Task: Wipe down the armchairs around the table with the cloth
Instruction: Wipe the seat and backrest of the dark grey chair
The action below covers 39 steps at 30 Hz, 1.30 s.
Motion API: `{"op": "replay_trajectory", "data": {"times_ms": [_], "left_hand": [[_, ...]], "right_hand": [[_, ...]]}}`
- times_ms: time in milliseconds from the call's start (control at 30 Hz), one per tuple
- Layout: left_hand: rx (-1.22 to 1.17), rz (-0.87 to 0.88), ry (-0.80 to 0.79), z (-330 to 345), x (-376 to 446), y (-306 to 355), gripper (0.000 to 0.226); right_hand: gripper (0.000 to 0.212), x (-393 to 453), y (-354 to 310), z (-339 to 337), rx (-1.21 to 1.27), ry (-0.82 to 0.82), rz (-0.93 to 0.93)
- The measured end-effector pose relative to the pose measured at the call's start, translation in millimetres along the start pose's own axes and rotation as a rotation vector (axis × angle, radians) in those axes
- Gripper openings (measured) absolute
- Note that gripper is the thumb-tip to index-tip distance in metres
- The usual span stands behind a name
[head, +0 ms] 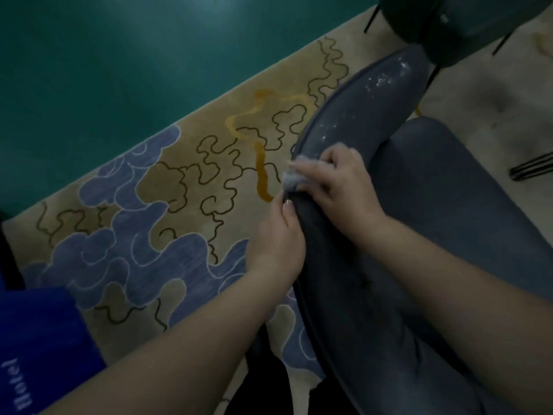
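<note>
Far left: blue garment [39, 339] at lower edge, lettering on it; patterned rug [167, 187] runs diagonally along a green floor [119, 55]; no table in view. Left hand [278, 235] grips the outer edge of the armchair [449, 235] backrest, fingers [287, 205] curled over the piped rim, steadying it. Right hand [338, 181] presses a pale bunched cloth [296, 172] onto the top of the rim, fingers clenched around the wad. White specks show on the rim beyond the cloth, toward the far end; likely unwiped. Judgement: keep the left hand bracing; draw the cloth along the rim in one direction toward the specks, firm even pressure; refold to a clean face if it loads up. Second armchair [466, 22] at top right, apparently untouched.
</note>
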<state>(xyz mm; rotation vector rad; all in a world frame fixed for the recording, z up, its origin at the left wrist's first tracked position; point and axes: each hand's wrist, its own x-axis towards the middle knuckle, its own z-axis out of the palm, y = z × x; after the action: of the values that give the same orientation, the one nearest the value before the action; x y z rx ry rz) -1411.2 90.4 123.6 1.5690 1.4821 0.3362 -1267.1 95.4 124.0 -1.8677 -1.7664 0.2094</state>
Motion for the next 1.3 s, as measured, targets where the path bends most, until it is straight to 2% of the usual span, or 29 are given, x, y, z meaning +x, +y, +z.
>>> {"op": "replay_trajectory", "data": {"times_ms": [133, 300, 400, 533, 633, 800, 867, 1033, 1167, 1300], "left_hand": [[0.053, 0.056, -0.063, -2.7, 29.8, 8.4, 0.048], [0.072, 0.13, -0.093, -2.1, 56.3, 20.6, 0.047], [0.098, 0.177, -0.08, -3.4, 58.9, 21.1, 0.048], [0.18, 0.205, -0.08, -5.2, 71.1, 28.3, 0.051], [0.2, 0.193, -0.108, -5.3, 90.1, 42.2, 0.05], [0.316, 0.271, -0.179, -8.2, 123.2, 59.3, 0.049], [0.332, 0.295, -0.197, -7.3, 128.8, 61.1, 0.05], [0.371, 0.372, -0.241, -6.5, 142.0, 70.5, 0.055], [0.398, 0.394, -0.299, 1.6, 165.9, 87.6, 0.063], [0.436, 0.364, -0.382, 6.9, 185.8, 96.7, 0.076]], "right_hand": [[0.033, 39.9, 17.1, 1.4, -0.013, 0.082, 0.255], [0.037, -5.7, 1.7, 4.4, 0.107, 0.117, 0.18], [0.035, 17.9, 19.4, 4.4, 0.067, 0.123, 0.149], [0.035, 83.9, 61.3, -1.2, 0.025, 0.166, 0.314], [0.036, 86.9, 71.7, -5.5, 0.045, 0.192, 0.394], [0.038, 50.8, 54.0, 0.8, 0.096, 0.154, 0.189], [0.036, 72.9, 77.7, -3.5, 0.047, 0.166, 0.227], [0.036, 108.2, 113.8, -5.4, 0.038, 0.299, 0.478], [0.037, 76.6, 86.9, 6.4, 0.101, 0.326, 0.382], [0.035, 104.1, 115.3, -0.5, 0.032, 0.358, 0.418]]}}
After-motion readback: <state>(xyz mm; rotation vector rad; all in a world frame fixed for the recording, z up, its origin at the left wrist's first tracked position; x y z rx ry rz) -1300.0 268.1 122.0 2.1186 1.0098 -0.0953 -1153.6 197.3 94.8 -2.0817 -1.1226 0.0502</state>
